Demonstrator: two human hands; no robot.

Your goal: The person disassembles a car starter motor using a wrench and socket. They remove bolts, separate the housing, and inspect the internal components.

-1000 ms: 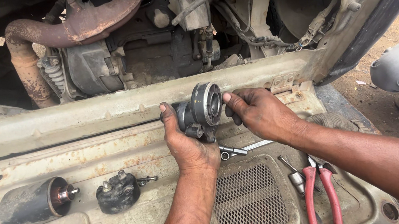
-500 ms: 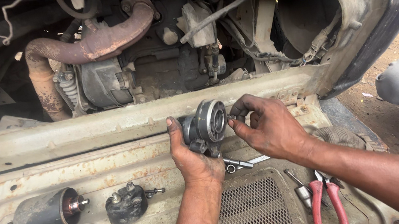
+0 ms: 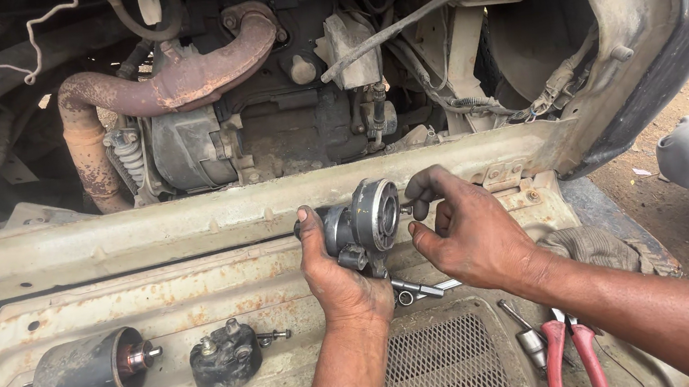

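While it sits upright on the dusty, rust-flecked body panel below the engine bay, the housing shows as a grey cast-metal part with a round drum-like end ringed by a bright rim, facing right, and a darker, narrower neck behind it. Farthest left on the panel lies a dull steel cylinder with a coppery end, then a squat black cap with studs. The left hand wraps the housing's neck from below, fingers closed round it and thumb up its left side. A spanner lies just under the housing. The right hand is half curled, its fingertips pinched at the drum's right edge on something too small to tell. Right of that lie a crumpled rag and red-handled pliers.
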